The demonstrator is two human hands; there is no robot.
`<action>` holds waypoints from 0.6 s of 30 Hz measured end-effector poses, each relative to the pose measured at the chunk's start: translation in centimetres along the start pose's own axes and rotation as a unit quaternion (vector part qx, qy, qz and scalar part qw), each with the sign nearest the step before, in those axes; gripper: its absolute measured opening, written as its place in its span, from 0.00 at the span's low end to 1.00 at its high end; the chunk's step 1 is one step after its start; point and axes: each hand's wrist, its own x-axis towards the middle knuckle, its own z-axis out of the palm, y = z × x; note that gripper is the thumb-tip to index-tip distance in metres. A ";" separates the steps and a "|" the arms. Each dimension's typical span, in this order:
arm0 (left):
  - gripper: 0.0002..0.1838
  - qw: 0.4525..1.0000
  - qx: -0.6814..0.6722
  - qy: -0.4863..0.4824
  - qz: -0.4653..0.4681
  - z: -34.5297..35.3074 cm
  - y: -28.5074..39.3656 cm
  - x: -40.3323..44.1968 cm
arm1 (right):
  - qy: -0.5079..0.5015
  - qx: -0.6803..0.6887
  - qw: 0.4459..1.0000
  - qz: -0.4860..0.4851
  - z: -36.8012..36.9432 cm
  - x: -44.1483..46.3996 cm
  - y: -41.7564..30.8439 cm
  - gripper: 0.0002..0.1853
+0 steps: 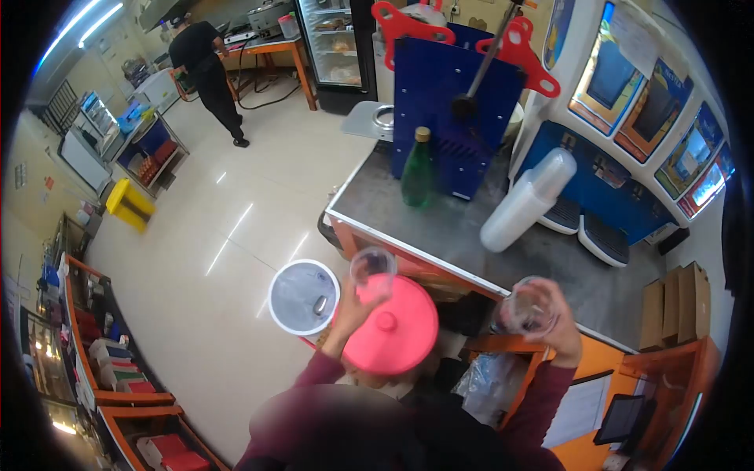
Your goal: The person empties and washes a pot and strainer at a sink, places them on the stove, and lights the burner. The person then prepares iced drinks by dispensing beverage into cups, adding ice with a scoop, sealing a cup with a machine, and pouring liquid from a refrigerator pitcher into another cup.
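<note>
So the left hand [356,312] has its fingers wrapped around a clear cup [373,265], up by the far left edge of a round pink lid [410,326]; can't tell if it touches. The right hand [561,323] has its fingers curled around another clear cup [528,308], by the near edge of the table [448,228]. A white bucket [294,298] sits just left of the lid. On the table there's a green bottle [417,179], with stacked cups [522,204] to its right.
</note>
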 end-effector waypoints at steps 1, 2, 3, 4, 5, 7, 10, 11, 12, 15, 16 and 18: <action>0.44 0.997 -0.045 0.040 0.038 -0.6 -1.0 2.7 | 0.002 0.019 1.000 -0.003 3.0 -0.2 1.3 0.52; 0.44 0.994 -0.063 0.064 0.065 -0.6 -3.8 5.6 | -0.016 -0.004 0.999 -0.036 5.4 -0.2 3.1 0.52; 0.43 0.988 -0.085 0.090 0.091 -0.6 -5.8 8.5 | 0.017 0.058 0.998 -0.006 8.7 -0.9 3.9 0.52; 0.44 0.992 -0.025 0.088 0.084 -1.2 -5.6 10.8 | 0.040 0.041 0.998 -0.015 11.6 -1.2 5.0 0.53; 0.45 0.993 0.036 0.085 0.073 -1.9 -5.2 12.8 | 0.084 0.041 0.995 0.017 14.8 -1.9 5.4 0.52; 0.45 0.990 0.087 0.077 0.076 -2.6 -7.1 15.8 | 0.119 0.007 0.993 0.019 19.3 -3.6 7.7 0.52; 0.44 0.993 0.045 0.059 0.093 -1.3 -12.2 18.8 | 0.180 0.004 0.983 0.036 24.9 -5.3 9.0 0.51; 0.43 0.995 0.027 0.048 0.082 -1.4 -12.6 19.0 | 0.206 0.017 0.977 0.047 26.8 -6.0 9.3 0.51; 0.43 0.997 0.010 0.034 0.070 -1.5 -12.4 18.7 | 0.218 0.003 0.975 0.047 28.3 -6.7 9.7 0.50; 0.43 0.980 0.112 0.085 0.139 -3.6 -9.5 15.5 | 0.240 -0.030 0.969 0.050 32.2 -7.5 9.7 0.49; 0.43 0.979 0.106 0.061 0.162 -4.9 -8.6 13.8 | 0.240 -0.061 0.968 0.038 33.2 -7.5 9.8 0.49; 0.44 0.972 -0.026 -0.105 0.209 -9.2 -8.2 9.9 | 0.235 -0.119 0.965 0.007 35.5 -7.3 10.4 0.48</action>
